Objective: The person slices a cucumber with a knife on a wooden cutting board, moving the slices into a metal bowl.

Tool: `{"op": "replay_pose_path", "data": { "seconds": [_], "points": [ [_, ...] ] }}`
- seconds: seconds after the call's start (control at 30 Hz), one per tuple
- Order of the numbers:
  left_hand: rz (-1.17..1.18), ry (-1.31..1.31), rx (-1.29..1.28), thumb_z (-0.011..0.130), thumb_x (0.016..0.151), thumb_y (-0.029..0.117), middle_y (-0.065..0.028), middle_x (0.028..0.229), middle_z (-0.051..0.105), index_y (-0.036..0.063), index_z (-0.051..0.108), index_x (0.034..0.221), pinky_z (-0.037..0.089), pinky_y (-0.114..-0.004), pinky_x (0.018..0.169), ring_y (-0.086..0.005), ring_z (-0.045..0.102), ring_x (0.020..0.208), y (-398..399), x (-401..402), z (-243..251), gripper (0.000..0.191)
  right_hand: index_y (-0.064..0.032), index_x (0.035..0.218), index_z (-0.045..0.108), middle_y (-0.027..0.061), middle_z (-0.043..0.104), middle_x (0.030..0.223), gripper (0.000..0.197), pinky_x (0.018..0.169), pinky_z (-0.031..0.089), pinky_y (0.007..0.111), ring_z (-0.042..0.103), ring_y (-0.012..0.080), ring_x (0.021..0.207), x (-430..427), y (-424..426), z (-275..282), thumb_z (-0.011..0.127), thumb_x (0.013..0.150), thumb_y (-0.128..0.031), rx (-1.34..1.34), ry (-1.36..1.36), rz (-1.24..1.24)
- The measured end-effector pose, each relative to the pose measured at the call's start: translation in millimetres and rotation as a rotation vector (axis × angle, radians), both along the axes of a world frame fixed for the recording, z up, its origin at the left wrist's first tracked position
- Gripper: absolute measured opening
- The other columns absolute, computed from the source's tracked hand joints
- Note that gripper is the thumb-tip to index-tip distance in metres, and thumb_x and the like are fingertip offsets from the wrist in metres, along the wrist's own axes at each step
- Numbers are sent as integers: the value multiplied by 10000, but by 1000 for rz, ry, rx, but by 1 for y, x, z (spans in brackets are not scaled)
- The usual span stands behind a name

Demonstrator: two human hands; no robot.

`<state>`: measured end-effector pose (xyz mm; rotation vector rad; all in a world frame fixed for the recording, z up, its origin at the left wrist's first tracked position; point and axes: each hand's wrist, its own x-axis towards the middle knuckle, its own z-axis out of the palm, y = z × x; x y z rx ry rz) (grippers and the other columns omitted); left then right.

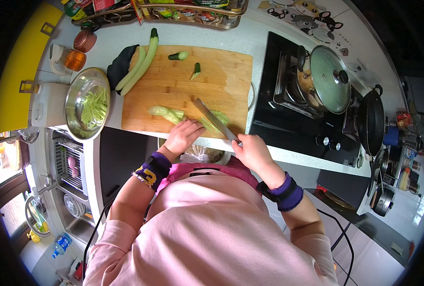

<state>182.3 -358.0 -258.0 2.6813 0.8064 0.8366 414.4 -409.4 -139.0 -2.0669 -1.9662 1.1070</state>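
Note:
My right hand [254, 152] grips the handle of a kitchen knife [210, 116], whose blade points away and to the left over the wooden cutting board [183, 85]. Beside the blade, my left hand [186, 135] presses its bent fingers on pale green cucumber slices [167, 112] near the board's front edge. The slices are partly hidden under the fingers. Thin cucumber shreds [219, 119] lie on the blade's right side and partly behind it. Two peeled cucumbers [140, 69] rest across the board's left edge. Cut cucumber ends [178, 55] lie farther back.
A steel bowl [74, 125] holding shreds stands left, near a dark cloth [120, 66] and a glass jug [74, 60]. On the right, a gas hob [287, 132] carries a lidded pot [328, 78] and a wok [370, 121]. A seasoning rack [197, 18] stands behind the board.

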Motion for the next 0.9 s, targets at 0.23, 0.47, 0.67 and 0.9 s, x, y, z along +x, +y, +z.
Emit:
{"op": "replay_pose_path", "data": {
  "seconds": [0.23,0.47,0.67,0.9],
  "points": [
    [0,-1,-64,585,699,74,-67,1008,623,28,664,1025,502,-340,813,-241,602,945,-3,0,0,338,-28,771,627,197,621,679,205,635,502,477,617,395,677,-3,-5,8,573,857,-206,-1,-9,53],
    [18,-14,-67,563,716,67,-66,1071,617,28,644,1076,500,-341,831,-236,596,949,-5,-1,-6,371,-32,764,620,207,612,668,185,628,497,484,607,401,658,-3,-9,1,581,853,-189,109,-68,137],
    [38,-27,-47,563,715,75,-65,1070,621,28,652,1071,503,-336,833,-233,602,961,-7,0,-9,371,-54,771,621,175,624,658,137,605,517,471,628,373,644,-10,-11,1,572,836,-164,129,-134,183],
    [19,-54,-41,564,713,79,-66,1061,623,26,655,1059,501,-340,847,-240,600,964,-5,1,-9,362,-58,773,627,178,623,650,155,607,519,473,633,373,648,-21,-4,-19,558,852,-173,133,-134,152]
  ]
}}
